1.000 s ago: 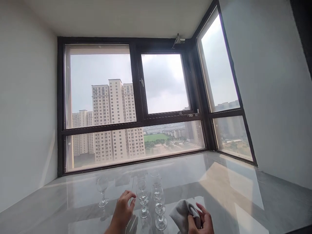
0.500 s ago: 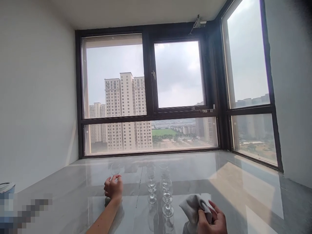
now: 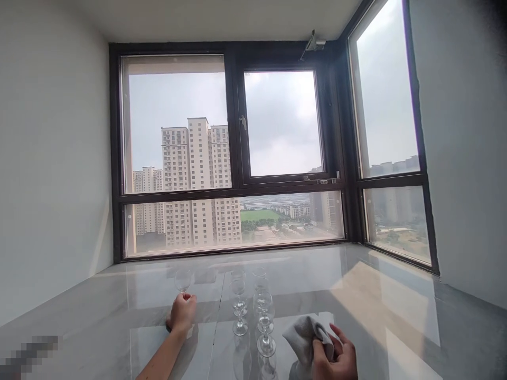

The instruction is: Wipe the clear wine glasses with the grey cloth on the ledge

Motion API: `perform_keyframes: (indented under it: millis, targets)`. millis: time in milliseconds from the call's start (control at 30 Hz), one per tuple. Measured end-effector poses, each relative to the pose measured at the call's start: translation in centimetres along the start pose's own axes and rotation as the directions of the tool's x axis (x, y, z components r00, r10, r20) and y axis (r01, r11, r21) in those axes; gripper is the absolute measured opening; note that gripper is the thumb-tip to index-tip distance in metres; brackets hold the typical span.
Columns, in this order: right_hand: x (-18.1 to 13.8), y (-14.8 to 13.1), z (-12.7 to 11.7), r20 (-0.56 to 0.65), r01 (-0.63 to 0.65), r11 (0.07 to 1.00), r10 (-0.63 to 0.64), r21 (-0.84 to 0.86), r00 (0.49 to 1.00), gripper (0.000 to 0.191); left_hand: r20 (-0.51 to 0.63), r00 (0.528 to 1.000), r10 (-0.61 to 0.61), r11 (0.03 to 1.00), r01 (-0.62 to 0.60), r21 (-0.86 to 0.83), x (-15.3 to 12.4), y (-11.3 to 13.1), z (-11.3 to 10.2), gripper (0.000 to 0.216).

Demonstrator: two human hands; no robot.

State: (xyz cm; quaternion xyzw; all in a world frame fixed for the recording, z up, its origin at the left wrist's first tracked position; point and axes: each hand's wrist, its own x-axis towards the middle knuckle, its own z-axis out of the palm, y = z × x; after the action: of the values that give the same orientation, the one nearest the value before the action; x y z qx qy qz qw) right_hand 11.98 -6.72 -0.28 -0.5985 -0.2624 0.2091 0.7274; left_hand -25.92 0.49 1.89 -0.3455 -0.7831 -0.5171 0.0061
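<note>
My left hand [image 3: 181,312] is stretched forward and closed round the stem of a clear wine glass [image 3: 182,280] that stands alone at the left on the glossy grey marble surface [image 3: 356,311]. Its bowl shows above my fingers. To its right stand several more clear wine glasses [image 3: 253,309] in two short rows. My right hand [image 3: 336,359] is at the bottom edge, closed on a crumpled grey cloth [image 3: 304,338] just right of the nearest glass.
A large dark-framed corner window [image 3: 233,153] rises behind the marble surface, with white walls on both sides. A blurred patch lies at the bottom left corner.
My left hand has reached from beside the grouped glasses out to the lone glass on the left and closed on its stem. The view has shifted sideways. My right hand has kept the cloth.
</note>
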Motion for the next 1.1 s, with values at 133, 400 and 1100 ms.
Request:
perform_keyframes:
  millis: [133,400,1100]
  targets:
    - [-0.2,-0.2,-0.2,0.017,0.008,1.0,-0.008,0.023,1.0,0.059,-0.071,0.995,-0.076,0.99,0.067,-0.121,-0.3,0.8,-0.4,0.015]
    - [-4.4,-5.7,0.0,0.094,0.178,0.965,-0.198,0.192,0.976,0.053,-0.222,0.808,0.546,0.705,-0.587,-0.399,-7.2,4.3,-3.2,0.037]
    - [-11.1,-8.2,1.6,0.176,0.695,0.634,-0.769,0.34,0.615,0.041,0.051,0.227,0.972,0.232,-0.917,-0.324,-11.5,5.8,-4.2,0.034]
